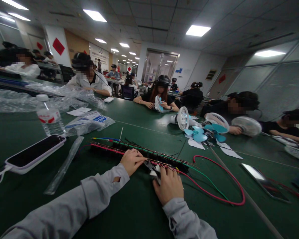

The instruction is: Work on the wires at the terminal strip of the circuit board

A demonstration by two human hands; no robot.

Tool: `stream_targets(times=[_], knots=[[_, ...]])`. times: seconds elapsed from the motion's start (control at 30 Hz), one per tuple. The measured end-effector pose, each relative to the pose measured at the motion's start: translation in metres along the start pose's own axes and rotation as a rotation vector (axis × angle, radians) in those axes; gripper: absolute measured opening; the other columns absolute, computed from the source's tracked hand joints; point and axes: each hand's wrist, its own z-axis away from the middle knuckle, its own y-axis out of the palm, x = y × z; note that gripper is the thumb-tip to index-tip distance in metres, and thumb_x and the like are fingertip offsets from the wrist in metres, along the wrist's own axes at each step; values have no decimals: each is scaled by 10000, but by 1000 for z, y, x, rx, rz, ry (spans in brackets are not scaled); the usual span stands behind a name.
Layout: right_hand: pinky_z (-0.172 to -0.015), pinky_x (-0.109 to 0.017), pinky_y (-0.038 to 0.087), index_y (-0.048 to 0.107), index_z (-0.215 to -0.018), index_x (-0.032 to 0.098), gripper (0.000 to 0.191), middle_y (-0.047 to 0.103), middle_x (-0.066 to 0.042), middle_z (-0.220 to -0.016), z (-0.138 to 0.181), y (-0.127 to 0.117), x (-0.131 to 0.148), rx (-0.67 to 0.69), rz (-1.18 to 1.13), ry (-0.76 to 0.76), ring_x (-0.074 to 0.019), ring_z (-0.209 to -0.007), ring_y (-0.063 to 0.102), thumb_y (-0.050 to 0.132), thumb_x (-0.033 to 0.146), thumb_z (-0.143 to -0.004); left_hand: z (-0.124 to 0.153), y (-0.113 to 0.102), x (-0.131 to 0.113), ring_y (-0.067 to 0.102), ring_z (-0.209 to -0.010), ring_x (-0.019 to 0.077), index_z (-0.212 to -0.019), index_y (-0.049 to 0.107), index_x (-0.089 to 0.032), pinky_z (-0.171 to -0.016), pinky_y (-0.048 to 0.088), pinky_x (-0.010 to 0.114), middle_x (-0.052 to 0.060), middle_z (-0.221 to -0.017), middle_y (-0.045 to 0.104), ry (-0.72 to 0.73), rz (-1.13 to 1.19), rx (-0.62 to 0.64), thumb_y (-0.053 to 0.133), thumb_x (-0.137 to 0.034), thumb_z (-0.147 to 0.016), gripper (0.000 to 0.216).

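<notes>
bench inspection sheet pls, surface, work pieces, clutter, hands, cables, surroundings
Surface: green tabletop, a seam crossing it
Job's things: black strip assembly, wires along it; pliers-like tool at its near side
Clutter: bottle, plastic bag and phone to the left; fans and papers beyond, rightward
Hands: left hand at the strip, grip unclear; right hand around the tool
Cables: red wire and green wire trailing right; white cable at the phone's end
Surroundings: people seated around, several wearing headsets

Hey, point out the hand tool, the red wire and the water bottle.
Hand tool (148, 164): head view, on its grey metal end.
Red wire (244, 196): head view, on the loop's right-hand bend.
Water bottle (49, 117): head view, on its red-and-white label.
</notes>
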Motion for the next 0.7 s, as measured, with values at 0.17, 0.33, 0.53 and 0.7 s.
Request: stream_targets(times=[0.17,0.33,0.53,0.7], knots=[[-798,-352,288,478,-1108,181,482,490,-122,-1088,0,-2,1,-8,15,23,-273,-998,397,550,380,-675,0,0,0,484,-843,139,-940,637,-298,-708,299,309,-14,-869,629,5,8,0,477,-294,-840,189],[-772,-354,289,479,-1106,185,488,488,-122,-1057,-1,2,0,6,17,26,-268,-955,406,538,399,-672,0,1,1,483,-840,141,-936,638,-299,-699,294,308,-17,-865,632,2,10,-1,474,-299,-842,189],[-790,-359,283,482,-1113,191,507,481,-122,-1076,-3,11,-2,6,8,32,-278,-983,393,553,411,-663,0,1,1,482,-843,145,-940,639,-295,-694,292,308,-9,-866,634,7,13,3,470,-298,-843,195],[-826,-357,272,467,-1128,185,488,471,-126,-1114,0,6,-1,-29,35,17,-274,-1030,375,547,392,-693,0,0,1,482,-840,142,-945,636,-300,-692,295,305,-13,-865,632,2,11,0,474,-292,-842,192]])
